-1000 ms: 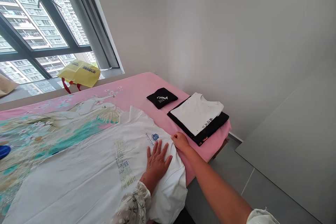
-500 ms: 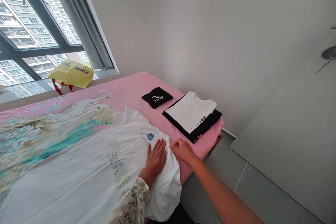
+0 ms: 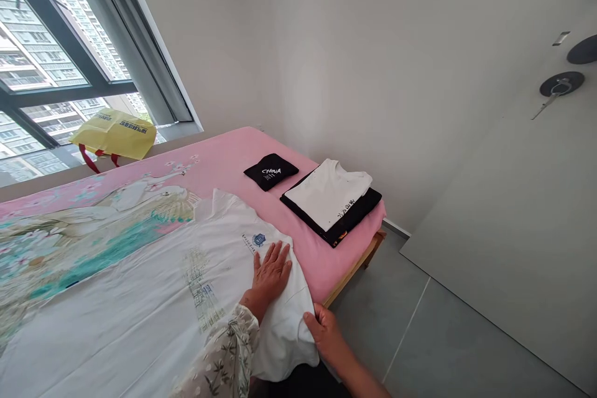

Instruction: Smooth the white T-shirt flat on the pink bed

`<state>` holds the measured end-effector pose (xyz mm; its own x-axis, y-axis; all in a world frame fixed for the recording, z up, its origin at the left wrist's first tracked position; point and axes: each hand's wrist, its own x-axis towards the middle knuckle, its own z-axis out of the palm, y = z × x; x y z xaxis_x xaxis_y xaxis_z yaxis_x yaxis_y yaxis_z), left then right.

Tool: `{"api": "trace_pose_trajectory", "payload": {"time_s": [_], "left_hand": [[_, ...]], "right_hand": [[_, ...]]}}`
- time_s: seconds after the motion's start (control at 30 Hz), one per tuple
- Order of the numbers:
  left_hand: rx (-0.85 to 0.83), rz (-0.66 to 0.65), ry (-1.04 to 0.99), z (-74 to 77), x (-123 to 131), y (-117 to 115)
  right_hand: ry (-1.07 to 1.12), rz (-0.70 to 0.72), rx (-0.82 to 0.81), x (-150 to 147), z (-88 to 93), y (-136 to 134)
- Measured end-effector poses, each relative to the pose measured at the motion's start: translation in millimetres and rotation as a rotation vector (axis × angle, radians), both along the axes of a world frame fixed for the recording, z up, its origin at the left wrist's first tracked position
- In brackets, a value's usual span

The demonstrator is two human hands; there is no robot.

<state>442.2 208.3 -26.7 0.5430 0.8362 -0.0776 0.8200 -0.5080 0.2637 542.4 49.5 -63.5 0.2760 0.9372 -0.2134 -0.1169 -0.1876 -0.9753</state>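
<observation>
A white shirt (image 3: pixel 153 305) with a small blue crest and a printed building lies spread on the pink bed sheet (image 3: pixel 233 165). My left hand (image 3: pixel 270 270) rests flat on it, fingers stretched out, just below the crest. My right hand (image 3: pixel 326 333) pinches the hanging sleeve edge of the white shirt at the bed's near corner.
A folded white shirt (image 3: pixel 329 189) lies on a folded black one (image 3: pixel 357 217) at the bed's right corner, with a small black folded piece (image 3: pixel 270 171) marked CHINA behind. A yellow bag (image 3: pixel 112 134) sits on the window sill. Grey floor (image 3: pixel 420 336) lies to the right.
My right hand has moved from the shirt's shoulder edge down toward me to the hanging sleeve. The left hand stays flat on the shirt. The view has swung right.
</observation>
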Motion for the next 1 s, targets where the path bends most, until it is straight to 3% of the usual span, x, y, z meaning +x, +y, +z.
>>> {"api": "trace_pose_trajectory", "payload": {"time_s": [0.13, 0.3, 0.47, 0.63, 0.73, 0.83, 1.0], "left_hand": [[0.009, -0.003, 0.03, -1.5, 1, 0], [-0.043, -0.005, 0.04, 3.6, 2, 3], [-0.042, -0.006, 0.049, 5.1, 3, -1], [-0.048, -0.004, 0.002, 9.0, 3, -4], [-0.107, -0.019, -0.049, 16.4, 0, -8], [-0.147, -0.015, -0.11, 21.7, -14, -24], [-0.08, -0.082, -0.259, 19.5, -72, -86]], "right_hand": [[0.111, -0.005, 0.047, -8, 1.1, -5], [0.204, 0.152, 0.001, -13, 11.0, -23], [0.392, 0.073, -0.088, -15, 7.5, -43], [0.362, 0.046, -0.218, -15, -4.2, -48], [0.354, 0.126, -0.205, -13, -1.1, -52], [0.312, 0.193, -0.181, -9, 2.2, -57], [0.435, 0.077, -0.167, -3, 5.8, -62]]}}
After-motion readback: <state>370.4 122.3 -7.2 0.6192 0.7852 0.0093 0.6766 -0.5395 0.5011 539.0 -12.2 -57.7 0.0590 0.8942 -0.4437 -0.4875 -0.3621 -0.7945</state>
